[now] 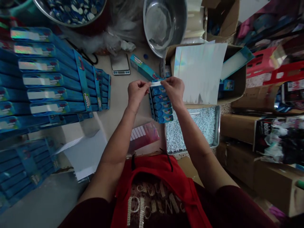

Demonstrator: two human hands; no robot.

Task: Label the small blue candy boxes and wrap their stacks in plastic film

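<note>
A short white sticker strip (156,83) is stretched between my two hands, over the end of the top box in a row of small blue printed boxes (162,105). My left hand (138,91) pinches the strip's left end with thumb and finger. At the right end, the fingers of my right hand (174,89) press together on it, close against the boxes. Whether the strip touches the top box I cannot tell. Just beyond my hands, one long blue box (143,67) lies at a slant on the table.
Stacked blue boxes (54,72) with pale strips fill the left. A small scale (120,65), metal basin (163,25) and bowl of blue-white discs (76,11) stand behind. White sheets (199,72) cover a carton at right; a tray of pale beads (201,125) sits below.
</note>
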